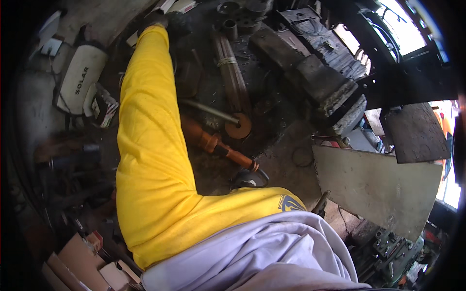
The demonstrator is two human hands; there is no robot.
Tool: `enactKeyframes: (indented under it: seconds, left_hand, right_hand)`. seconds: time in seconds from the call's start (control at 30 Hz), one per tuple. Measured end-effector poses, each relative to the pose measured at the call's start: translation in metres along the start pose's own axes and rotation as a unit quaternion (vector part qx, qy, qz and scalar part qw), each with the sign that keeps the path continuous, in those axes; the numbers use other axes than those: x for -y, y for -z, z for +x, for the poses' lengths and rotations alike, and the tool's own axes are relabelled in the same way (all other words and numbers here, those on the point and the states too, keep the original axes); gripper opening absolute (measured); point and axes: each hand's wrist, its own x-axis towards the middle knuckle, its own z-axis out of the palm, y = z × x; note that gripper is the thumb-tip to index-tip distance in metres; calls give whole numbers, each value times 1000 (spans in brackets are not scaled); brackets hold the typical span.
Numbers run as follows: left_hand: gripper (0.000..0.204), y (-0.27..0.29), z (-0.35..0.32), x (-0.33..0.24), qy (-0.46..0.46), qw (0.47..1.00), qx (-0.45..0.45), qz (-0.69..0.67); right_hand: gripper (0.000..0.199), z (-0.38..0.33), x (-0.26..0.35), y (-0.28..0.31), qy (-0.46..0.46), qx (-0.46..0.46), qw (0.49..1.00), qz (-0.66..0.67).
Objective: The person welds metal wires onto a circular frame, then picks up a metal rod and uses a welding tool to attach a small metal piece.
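Note:
Neither of my hands is in view. A yellow trouser leg stretches from the lower left up to the top, where a dark shoe shows dimly. The other yellow thigh runs right, with a dark blue mark near its end. Pale lavender cloth of my upper clothing covers the bottom. Beside the leg, an orange tool with a narrow grip lies on the dark floor, and a black looped cord shows by its end. Just above it is a brown disc, with a metal rod reaching its middle.
Long metal bars tied together lie ahead. Heavy metal blocks fill the upper right. A pale sheet panel stands at right, above a green machine. A white box-like case is at left; torn cardboard lies lower left.

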Motion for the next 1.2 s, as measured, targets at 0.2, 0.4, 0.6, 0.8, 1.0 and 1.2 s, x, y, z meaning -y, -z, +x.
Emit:
enactKeyframes:
  seconds: [0.2,0.4,0.6,0.8,1.0,1.2]
  left_hand:
    - [48,14,-17,-22,37,997,54,34]
    - [43,18,4,-19,33,993,87,80]
    - [42,3,21,-21,28,989,115,84]
    - [45,1,26,-3,52,977,151,144]
    - [35,18,-4,-4,-45,937,220,267]
    - [29,99,-64,40,-155,852,232,443]
  right_hand:
    - [100,-6,1,7,-28,-9,1000,-8]
    - [99,-10,-3,5,-36,-8,999,-2]
    - [99,-13,-8,2,-46,-18,999,5]
    - [99,-13,-12,-6,-40,-20,999,14]
    - [99,-23,-37,-11,-45,-45,997,44]
    - [98,-12,-52,-21,-2,-87,993,79]
